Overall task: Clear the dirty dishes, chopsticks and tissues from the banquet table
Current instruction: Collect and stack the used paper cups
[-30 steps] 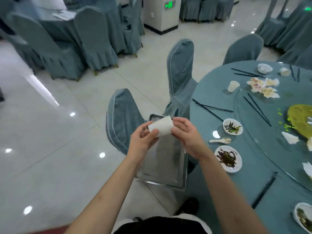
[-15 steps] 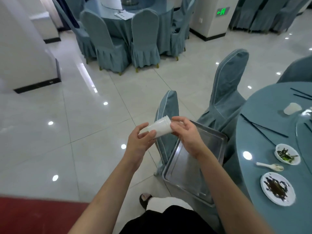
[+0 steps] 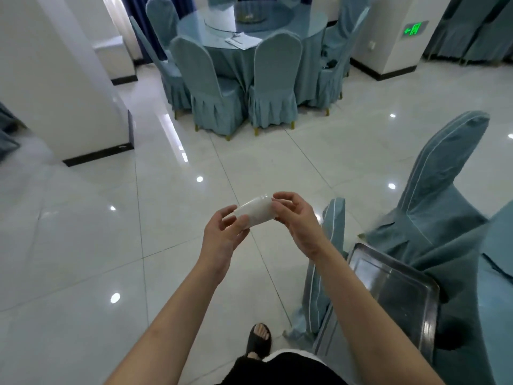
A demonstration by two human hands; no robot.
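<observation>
1. Looking down from head height, we see a foot in a black sandal (image 3: pixel 259 341) on the glossy white tiled floor (image 3: pixel 83 245), with two bare forearms reaching forward above it.
2. To our right, a metal tray (image 3: pixel 394 294) rests on the seat of a chair in a blue-grey cover (image 3: pixel 444 218); a second covered chair back (image 3: pixel 331 245) stands just left of the tray.
3. Ahead of us, over the floor and well left of the tray, both hands hold a white disposable cup (image 3: pixel 256 212) lying on its side in mid-air.
4. The left hand (image 3: pixel 222 237) pinches the cup's narrower end between thumb and curled fingers.
5. The right hand (image 3: pixel 298 218) grips the wider end, its fingers curled around the rim.
6. Farther off, a round banquet table (image 3: pixel 249 51) draped in blue-grey cloth stands ringed by covered chairs, with some papers (image 3: pixel 241 40) lying on it.
7. A white pillar (image 3: pixel 63 79) rises at far left, and a green exit sign (image 3: pixel 413 29) glows on another pillar at far right.
</observation>
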